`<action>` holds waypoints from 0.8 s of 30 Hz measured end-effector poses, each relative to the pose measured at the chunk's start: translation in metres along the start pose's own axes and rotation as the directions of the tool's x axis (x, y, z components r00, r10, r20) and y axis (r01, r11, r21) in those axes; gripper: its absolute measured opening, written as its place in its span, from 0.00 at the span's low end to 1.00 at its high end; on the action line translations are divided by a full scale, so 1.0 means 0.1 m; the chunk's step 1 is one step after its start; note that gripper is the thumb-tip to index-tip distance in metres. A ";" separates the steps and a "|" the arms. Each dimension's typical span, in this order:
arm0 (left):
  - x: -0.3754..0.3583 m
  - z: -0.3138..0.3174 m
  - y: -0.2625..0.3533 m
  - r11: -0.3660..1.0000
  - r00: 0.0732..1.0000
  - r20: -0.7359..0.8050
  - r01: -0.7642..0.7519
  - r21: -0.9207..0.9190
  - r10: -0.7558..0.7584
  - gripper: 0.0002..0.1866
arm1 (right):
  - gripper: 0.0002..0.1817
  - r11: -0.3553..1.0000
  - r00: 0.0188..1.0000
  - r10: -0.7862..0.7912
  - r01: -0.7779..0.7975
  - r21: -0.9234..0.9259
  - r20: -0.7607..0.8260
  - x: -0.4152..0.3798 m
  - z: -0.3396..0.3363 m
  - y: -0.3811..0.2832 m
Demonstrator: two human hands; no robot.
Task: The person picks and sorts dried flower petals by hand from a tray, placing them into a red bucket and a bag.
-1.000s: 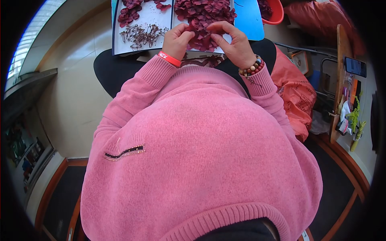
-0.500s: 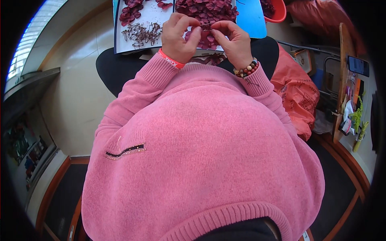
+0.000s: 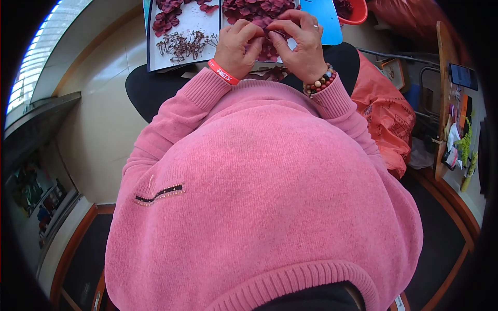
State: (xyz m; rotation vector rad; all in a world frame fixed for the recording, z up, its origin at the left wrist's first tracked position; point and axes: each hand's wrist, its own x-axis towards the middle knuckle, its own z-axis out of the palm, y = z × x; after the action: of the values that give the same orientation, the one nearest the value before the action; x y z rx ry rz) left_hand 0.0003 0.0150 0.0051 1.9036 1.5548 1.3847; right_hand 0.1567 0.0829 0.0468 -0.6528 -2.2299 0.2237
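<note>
My left hand (image 3: 237,50), with a red wristband (image 3: 223,72), is closed in a pinch over the tray (image 3: 196,15). Opposite it, my right hand (image 3: 303,49), with beaded bracelets (image 3: 320,83) and a ring, also pinches, its fingertips almost meeting the left ones. Between the fingertips is a thin dark stem, mostly covered by the fingers, with dark red petals right by it. Dark red cloth-like petals (image 3: 246,9) are heaped behind and below my hands. A tangle of thin brown stems (image 3: 181,45) lies to the left of my left hand.
More petal clusters (image 3: 166,22) lie in the tray's left part. A blue board (image 3: 332,28) adjoins the tray at right, with a red bowl (image 3: 355,11) of petals beyond. Orange-red bags (image 3: 384,119) stand on the floor at right, beside a wooden board with a phone (image 3: 462,76).
Both hands have dipped slightly and drawn closer together. My right hand has turned, its fingers arching higher over the petals. The thin stem that showed between the fingertips is now mostly covered.
</note>
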 end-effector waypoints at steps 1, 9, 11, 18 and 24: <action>0.02 0.00 0.00 0.999 1.000 -0.007 -0.025 -0.025 0.025 0.05 | 0.08 0.994 0.995 -0.102 0.103 -0.040 0.015 0.07 -0.03 0.02; -0.02 -0.04 0.09 0.995 0.991 -0.132 -0.032 -0.089 0.020 0.05 | 0.09 0.498 0.771 0.393 -0.637 0.589 0.501 -0.15 0.04 -0.13; -0.04 -0.02 0.06 0.986 0.990 -0.137 -0.007 -0.169 -0.017 0.04 | 0.09 0.453 0.738 0.437 -0.674 0.583 0.514 -0.17 0.08 -0.09; -0.07 -0.08 0.16 0.758 0.896 0.164 0.438 -0.483 -0.413 0.03 | 0.07 0.158 0.563 0.489 -0.808 0.567 0.666 -0.18 0.02 -0.10; 0.00 -0.16 0.08 0.531 0.796 0.454 0.606 -0.593 -0.400 0.05 | 0.06 -0.160 0.467 0.340 -0.827 0.540 0.816 -0.22 0.03 0.01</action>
State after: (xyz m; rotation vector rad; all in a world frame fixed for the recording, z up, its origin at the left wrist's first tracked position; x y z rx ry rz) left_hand -0.0081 0.0076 0.0187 0.9703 1.0518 1.1439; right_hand 0.1673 0.0725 0.0299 -0.9145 -1.2649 2.3151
